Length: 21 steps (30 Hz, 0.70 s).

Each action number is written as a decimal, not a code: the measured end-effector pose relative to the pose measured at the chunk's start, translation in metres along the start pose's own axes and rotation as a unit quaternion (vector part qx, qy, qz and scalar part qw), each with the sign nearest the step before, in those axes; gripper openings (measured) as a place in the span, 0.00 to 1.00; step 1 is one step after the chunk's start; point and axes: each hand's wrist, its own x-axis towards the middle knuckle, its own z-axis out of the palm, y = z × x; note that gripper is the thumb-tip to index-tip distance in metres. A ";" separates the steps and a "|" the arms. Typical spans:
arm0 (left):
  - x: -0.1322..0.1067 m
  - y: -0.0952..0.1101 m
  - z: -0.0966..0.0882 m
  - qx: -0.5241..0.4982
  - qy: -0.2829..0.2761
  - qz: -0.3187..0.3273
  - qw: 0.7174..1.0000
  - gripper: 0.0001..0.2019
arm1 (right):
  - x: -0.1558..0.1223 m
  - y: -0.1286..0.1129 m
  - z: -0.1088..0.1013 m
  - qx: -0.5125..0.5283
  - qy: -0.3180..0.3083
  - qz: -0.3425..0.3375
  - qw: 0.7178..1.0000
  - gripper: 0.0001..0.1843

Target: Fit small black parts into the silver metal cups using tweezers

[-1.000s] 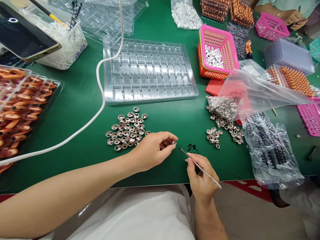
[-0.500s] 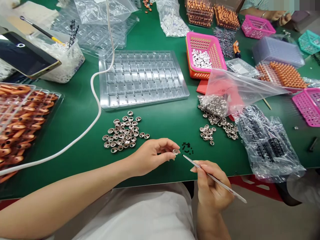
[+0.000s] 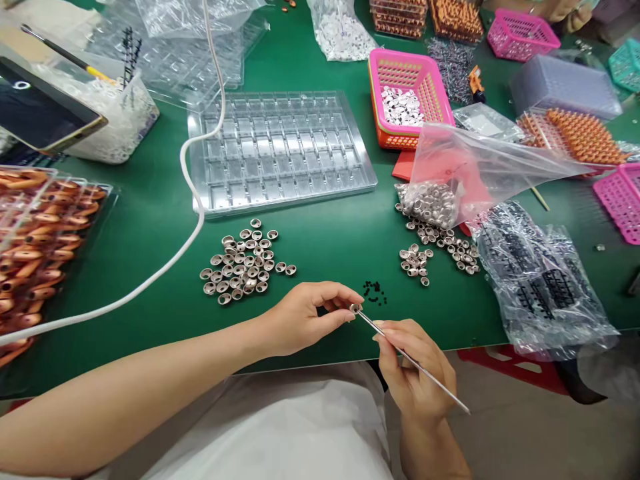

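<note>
Between thumb and fingertips, my left hand (image 3: 305, 315) pinches a small silver metal cup (image 3: 355, 309) just above the green table. My right hand (image 3: 417, 363) is closed around a pair of slim metal tweezers (image 3: 413, 362), held like a pen. The tweezers' tips reach into the cup or touch its rim; I cannot tell which, nor whether they grip a bit. Tiny black pieces (image 3: 374, 292) lie scattered just beyond the tips. Left of my left hand spreads a pile of similar silver cups (image 3: 240, 265). More cups (image 3: 415, 261) lie to the right.
A clear compartment tray (image 3: 285, 150) lies ahead, crossed at its left by a white cable (image 3: 186, 170). Pink basket (image 3: 443, 100) holds white pieces. Plastic bags (image 3: 545, 287) lie at right, orange parts (image 3: 40, 247) at left. Another person's hand (image 3: 575, 15) shows at far right.
My right hand has moved slightly left, bringing the tweezers' tips from beside the black pieces to the metal cup. My left hand keeps its pinch. The whole view has shifted slightly.
</note>
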 end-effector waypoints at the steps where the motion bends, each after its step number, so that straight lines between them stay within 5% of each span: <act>1: 0.000 0.000 0.000 0.000 -0.001 0.002 1.000 0.12 | 0.001 0.000 0.000 -0.006 -0.001 -0.004 1.000 0.22; 21: 0.000 0.003 -0.003 0.007 0.001 0.010 1.000 0.13 | 0.003 0.000 0.001 -0.055 -0.021 -0.045 0.997 0.22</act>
